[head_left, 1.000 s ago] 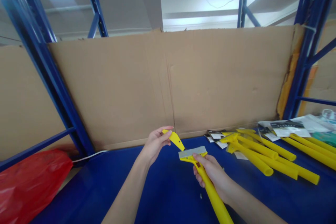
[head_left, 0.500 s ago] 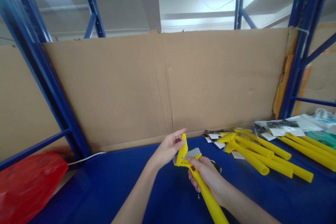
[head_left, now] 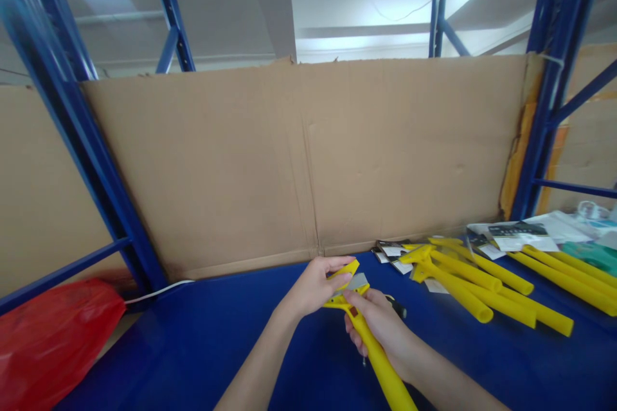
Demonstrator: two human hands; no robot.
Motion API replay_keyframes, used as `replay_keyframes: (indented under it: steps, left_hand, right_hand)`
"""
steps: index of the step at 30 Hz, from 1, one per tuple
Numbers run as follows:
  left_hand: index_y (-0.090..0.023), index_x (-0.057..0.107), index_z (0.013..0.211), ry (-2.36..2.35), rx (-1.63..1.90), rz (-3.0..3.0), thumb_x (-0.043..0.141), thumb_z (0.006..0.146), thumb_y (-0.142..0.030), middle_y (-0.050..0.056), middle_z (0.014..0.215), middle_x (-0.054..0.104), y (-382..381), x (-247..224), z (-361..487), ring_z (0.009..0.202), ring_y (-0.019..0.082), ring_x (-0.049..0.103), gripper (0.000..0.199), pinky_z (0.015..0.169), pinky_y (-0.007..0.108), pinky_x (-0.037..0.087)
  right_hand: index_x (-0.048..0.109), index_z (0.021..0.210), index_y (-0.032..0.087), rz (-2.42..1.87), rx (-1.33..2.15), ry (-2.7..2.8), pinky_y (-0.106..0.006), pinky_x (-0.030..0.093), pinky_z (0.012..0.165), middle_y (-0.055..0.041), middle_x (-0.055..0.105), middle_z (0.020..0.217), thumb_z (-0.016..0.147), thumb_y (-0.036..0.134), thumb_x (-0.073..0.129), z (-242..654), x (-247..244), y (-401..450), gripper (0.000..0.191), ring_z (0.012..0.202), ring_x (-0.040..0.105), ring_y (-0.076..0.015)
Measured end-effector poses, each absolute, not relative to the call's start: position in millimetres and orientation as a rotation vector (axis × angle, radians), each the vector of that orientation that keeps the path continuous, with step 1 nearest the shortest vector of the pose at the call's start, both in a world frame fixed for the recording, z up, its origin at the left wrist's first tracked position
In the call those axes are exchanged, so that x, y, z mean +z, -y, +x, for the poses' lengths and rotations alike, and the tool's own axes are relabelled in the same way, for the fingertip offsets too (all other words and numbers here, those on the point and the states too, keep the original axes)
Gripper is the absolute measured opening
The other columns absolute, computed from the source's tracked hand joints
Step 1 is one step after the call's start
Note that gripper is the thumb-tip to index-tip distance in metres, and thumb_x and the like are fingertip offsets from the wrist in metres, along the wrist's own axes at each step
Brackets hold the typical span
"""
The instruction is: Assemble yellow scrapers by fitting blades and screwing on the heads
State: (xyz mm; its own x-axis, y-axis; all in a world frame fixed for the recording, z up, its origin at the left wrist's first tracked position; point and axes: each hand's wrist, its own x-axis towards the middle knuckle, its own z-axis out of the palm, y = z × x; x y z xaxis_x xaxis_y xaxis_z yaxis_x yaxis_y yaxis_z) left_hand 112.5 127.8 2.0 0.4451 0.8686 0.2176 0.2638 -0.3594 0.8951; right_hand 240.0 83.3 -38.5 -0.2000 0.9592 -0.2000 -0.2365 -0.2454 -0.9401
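Observation:
My right hand (head_left: 380,327) is wrapped around the neck of a yellow scraper (head_left: 388,372), thumb on its wide head. The hollow-looking handle runs down toward the bottom edge of the view. A flat grey metal blade (head_left: 357,281) lies at the head. Between thumb and fingers, my left hand (head_left: 313,286) pinches a yellow cover piece (head_left: 351,268), tilted over the blade. Part of a tool with a dark handle (head_left: 398,308) shows behind my right hand, and a thin metal tip appears below that hand; the rest is hidden.
Several yellow scraper handles (head_left: 463,282) lie piled on the blue table (head_left: 193,347) at right, near black-and-white packets (head_left: 523,236). A red plastic bag (head_left: 58,340) sits at left by a white cable (head_left: 159,291). Cardboard (head_left: 241,167) and blue rack posts (head_left: 559,77) stand behind.
My left hand has tipped the yellow cover piece from nearly upright down to the right, over the blade. My right hand keeps its grip on the scraper with little movement.

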Motion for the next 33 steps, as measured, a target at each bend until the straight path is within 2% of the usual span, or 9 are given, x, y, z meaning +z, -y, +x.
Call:
replay_keyframes:
  steps: [6, 11, 15, 18, 20, 22, 24, 27, 33]
  left_hand:
    - [-0.018, 0.065, 0.114, -0.936, 0.889, 1.799, 0.061, 0.079, -0.037, 0.008, 0.12, 0.064, -126, -4, 107, 0.11, 0.024, 0.059, 0.04, 0.098, 0.036, 0.041]
    - [-0.018, 0.062, 0.119, -0.922, 0.859, 1.811, 0.055, 0.084, -0.038, 0.007, 0.125, 0.06, -124, -5, 104, 0.116, 0.022, 0.055, 0.041, 0.103, 0.035, 0.036]
    - [-0.018, 0.062, 0.119, -0.915, 0.869, 1.791, 0.055, 0.083, -0.041, 0.009, 0.125, 0.061, -121, -7, 108, 0.115, 0.023, 0.056, 0.043, 0.102, 0.036, 0.037]
    - [-0.017, 0.062, 0.117, -0.902, 0.904, 1.744, 0.06, 0.079, -0.044, 0.011, 0.117, 0.065, -119, -9, 112, 0.106, 0.023, 0.06, 0.047, 0.093, 0.033, 0.043]
    - [-0.016, 0.062, 0.112, -0.907, 0.913, 1.671, 0.064, 0.074, -0.048, 0.01, 0.099, 0.069, -119, -11, 114, 0.087, 0.021, 0.065, 0.05, 0.075, 0.03, 0.049]
    - [-0.014, 0.062, 0.102, -0.914, 0.927, 1.608, 0.067, 0.069, -0.052, 0.007, 0.081, 0.068, -119, -13, 115, 0.07, 0.018, 0.064, 0.05, 0.062, 0.026, 0.047]
    - [-0.013, 0.062, 0.091, -0.908, 0.955, 1.6, 0.066, 0.069, -0.053, 0.005, 0.075, 0.066, -121, -16, 115, 0.067, 0.016, 0.063, 0.046, 0.062, 0.025, 0.046]
    - [-0.012, 0.064, 0.084, -0.904, 0.978, 1.618, 0.061, 0.074, -0.053, 0.006, 0.077, 0.067, -122, -21, 115, 0.071, 0.016, 0.062, 0.043, 0.067, 0.026, 0.044]
    - [-0.013, 0.063, 0.095, -0.92, 1.01, 1.67, 0.059, 0.078, -0.043, 0.007, 0.084, 0.068, -119, -28, 118, 0.074, 0.016, 0.062, 0.034, 0.067, 0.026, 0.045]
  right_hand:
    - [0.048, 0.071, 0.018, -1.109, 1.652, 1.037, -0.017, 0.029, 0.028, 0.0055, 0.051, 0.04, 0.083, 0.036, 0.047, 239, -36, -80, 0.021, 0.024, 0.038, -0.0058]
    - [0.046, 0.065, 0.018, -1.12, 1.649, 1.041, -0.016, 0.028, 0.028, 0.0038, 0.051, 0.04, 0.083, 0.034, 0.045, 239, -36, -80, 0.025, 0.026, 0.039, -0.006]
    - [0.046, 0.072, 0.019, -1.071, 1.685, 0.946, -0.016, 0.029, 0.028, 0.0036, 0.054, 0.044, 0.078, 0.029, 0.047, 241, -36, -80, 0.012, 0.028, 0.042, -0.0076]
    - [0.047, 0.073, 0.019, -1.013, 1.749, 0.879, -0.016, 0.029, 0.029, 0.0033, 0.053, 0.044, 0.077, 0.03, 0.045, 243, -37, -81, 0.012, 0.029, 0.042, -0.0075]
    - [0.051, 0.069, 0.016, -1.009, 1.82, 0.873, -0.016, 0.03, 0.029, 0.0019, 0.051, 0.043, 0.081, 0.037, 0.039, 245, -38, -83, 0.027, 0.029, 0.04, -0.0067]
    - [0.052, 0.064, 0.015, -1.014, 1.857, 0.878, -0.016, 0.03, 0.029, 0.0009, 0.05, 0.043, 0.084, 0.048, 0.035, 245, -39, -84, 0.042, 0.028, 0.04, -0.0061]
    - [0.052, 0.062, 0.015, -1.025, 1.851, 0.881, -0.016, 0.03, 0.028, 0.0005, 0.051, 0.044, 0.084, 0.057, 0.034, 245, -40, -86, 0.051, 0.028, 0.04, -0.0059]
    - [0.052, 0.06, 0.015, -1.075, 1.827, 0.874, -0.016, 0.031, 0.028, 0.0003, 0.051, 0.044, 0.086, 0.059, 0.031, 243, -38, -86, 0.055, 0.028, 0.041, -0.0058]
    - [0.05, 0.069, 0.017, -1.115, 1.766, 0.85, -0.016, 0.03, 0.028, 0.0021, 0.051, 0.042, 0.09, 0.049, 0.033, 243, -33, -82, 0.041, 0.028, 0.041, -0.0068]
